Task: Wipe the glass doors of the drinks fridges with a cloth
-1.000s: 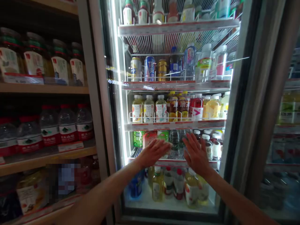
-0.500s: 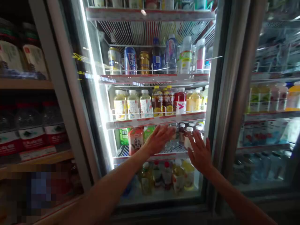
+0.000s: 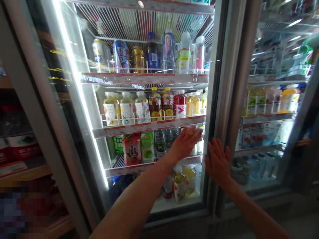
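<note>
My left hand (image 3: 186,143) reaches out with its fingers stretched toward the right side of a lit drinks fridge. It holds nothing and hides part of the lower shelf (image 3: 134,169). Close to the metal door frame (image 3: 225,96) is my right hand (image 3: 219,163), empty, its fingers spread and pointing up. Whether either hand touches the glass or the frame, I cannot tell. Left of my left hand stand a red drink carton (image 3: 132,151), a green carton (image 3: 148,146) and a clear water bottle (image 3: 159,142).
Fruit tea bottles (image 3: 111,111) and a red bottle (image 3: 179,104) line the middle shelf, with cans such as a blue one (image 3: 121,56) above. A second fridge section with an orange juice bottle (image 3: 290,99) is at right. Wooden shelving (image 3: 30,176) with bottles is at left.
The view has swung to the right. My left hand has moved right past the cartons, nearer my right hand. My right hand now appears over the door frame instead of the bottles.
</note>
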A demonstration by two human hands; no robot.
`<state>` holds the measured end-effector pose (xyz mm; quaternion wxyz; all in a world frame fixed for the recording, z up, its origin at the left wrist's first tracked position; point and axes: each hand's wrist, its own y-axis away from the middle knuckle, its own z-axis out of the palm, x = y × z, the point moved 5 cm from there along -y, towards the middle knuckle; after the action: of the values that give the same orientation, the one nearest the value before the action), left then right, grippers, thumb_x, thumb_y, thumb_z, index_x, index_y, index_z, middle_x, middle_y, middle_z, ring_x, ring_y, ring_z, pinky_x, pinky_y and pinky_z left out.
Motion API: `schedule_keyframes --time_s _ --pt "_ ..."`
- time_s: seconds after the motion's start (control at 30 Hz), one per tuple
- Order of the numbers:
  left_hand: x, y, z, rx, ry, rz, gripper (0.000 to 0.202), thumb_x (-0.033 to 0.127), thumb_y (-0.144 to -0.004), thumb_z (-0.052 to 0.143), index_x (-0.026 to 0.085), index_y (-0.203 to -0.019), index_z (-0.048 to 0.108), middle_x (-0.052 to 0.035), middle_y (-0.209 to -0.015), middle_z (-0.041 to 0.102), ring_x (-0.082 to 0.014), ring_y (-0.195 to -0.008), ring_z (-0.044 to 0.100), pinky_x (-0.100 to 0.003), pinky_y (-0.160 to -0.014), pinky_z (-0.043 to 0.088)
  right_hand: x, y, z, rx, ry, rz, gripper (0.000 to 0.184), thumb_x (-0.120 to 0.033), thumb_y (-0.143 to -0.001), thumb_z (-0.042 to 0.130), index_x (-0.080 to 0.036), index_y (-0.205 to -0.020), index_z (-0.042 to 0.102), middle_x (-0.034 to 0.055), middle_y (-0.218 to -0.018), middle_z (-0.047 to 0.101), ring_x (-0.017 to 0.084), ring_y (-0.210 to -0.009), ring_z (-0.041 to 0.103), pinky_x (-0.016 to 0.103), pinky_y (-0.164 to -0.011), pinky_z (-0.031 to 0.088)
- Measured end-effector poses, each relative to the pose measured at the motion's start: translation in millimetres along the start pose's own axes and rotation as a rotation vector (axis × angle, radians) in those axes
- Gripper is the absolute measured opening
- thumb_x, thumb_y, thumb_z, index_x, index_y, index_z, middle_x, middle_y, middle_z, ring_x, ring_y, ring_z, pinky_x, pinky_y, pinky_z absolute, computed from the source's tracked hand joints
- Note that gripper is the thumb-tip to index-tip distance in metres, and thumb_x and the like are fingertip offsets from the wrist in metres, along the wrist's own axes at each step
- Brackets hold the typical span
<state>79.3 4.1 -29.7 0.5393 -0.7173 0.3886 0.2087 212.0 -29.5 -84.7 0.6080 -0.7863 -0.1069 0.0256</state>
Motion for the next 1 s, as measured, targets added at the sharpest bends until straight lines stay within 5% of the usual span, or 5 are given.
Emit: schedule_keyframes --time_s 0.17,0.33,0.5,0.87,1.0 --pt "30.9 22.8 7.4 -0.080 0.068 0.305 0.043 0.020 -0.092 0.035 0.018 -0.134 0.042 -0.0017 -0.144 0.040 -0.0161 -0.133 0.035 -0.036 -0.112 0.028 3.3 3.1 -2.4 -0.004 0.007 -0.012 0.066 -0.023 -0.088 0.044 -0.019 -0.147 0.016 0.0140 -0.146 0.036 0.025 -0.137 0.029 0.050 -0.112 0.019" --pt "-10.8 33.4 -4.1 -0.052 0.016 0.065 0.049 0.018 -0.090 0.036 0.019 -0.139 0.036 -0.0035 -0.149 0.031 -0.0239 -0.138 0.027 -0.045 -0.112 0.026 -10.3 -0.8 -1.3 0.005 -0.027 -0.026 0.066 -0.023 -0.088 0.044 -0.020 -0.147 0.014 0.0137 -0.147 0.034 0.025 -0.138 0.026 0.051 -0.111 0.018" --pt "-24.2 89.8 -17.1 -0.057 -0.015 0.288 0.046 0.023 -0.091 0.034 0.018 -0.136 0.040 -0.0007 -0.148 0.035 -0.0177 -0.135 0.032 -0.036 -0.112 0.028 -53.4 -8.4 5.6 -0.020 -0.134 -0.119 0.068 -0.020 -0.088 0.043 -0.020 -0.148 0.012 0.0125 -0.147 0.033 0.023 -0.140 0.023 0.049 -0.113 0.016" --pt "-97.4 187.7 -61.5 -0.120 -0.101 0.132 0.044 0.024 -0.087 0.043 0.027 -0.131 0.047 0.0019 -0.145 0.040 -0.0191 -0.137 0.028 -0.041 -0.116 0.016 -141.7 -38.9 12.1 -0.020 -0.321 -0.214 0.069 -0.017 -0.086 0.042 -0.020 -0.148 0.010 0.0113 -0.148 0.031 0.023 -0.141 0.020 0.050 -0.114 0.014" --pt "-134.3 221.2 -77.0 -0.021 -0.147 -0.188 0.047 0.021 -0.085 0.049 0.029 -0.132 0.046 -0.0022 -0.135 0.052 -0.0231 -0.136 0.031 -0.048 -0.115 0.016 -162.2 -49.9 9.9 0.013 -0.355 -0.233 0.069 -0.017 -0.086 0.042 -0.020 -0.148 0.012 0.0114 -0.148 0.032 0.022 -0.141 0.020 0.050 -0.114 0.013"
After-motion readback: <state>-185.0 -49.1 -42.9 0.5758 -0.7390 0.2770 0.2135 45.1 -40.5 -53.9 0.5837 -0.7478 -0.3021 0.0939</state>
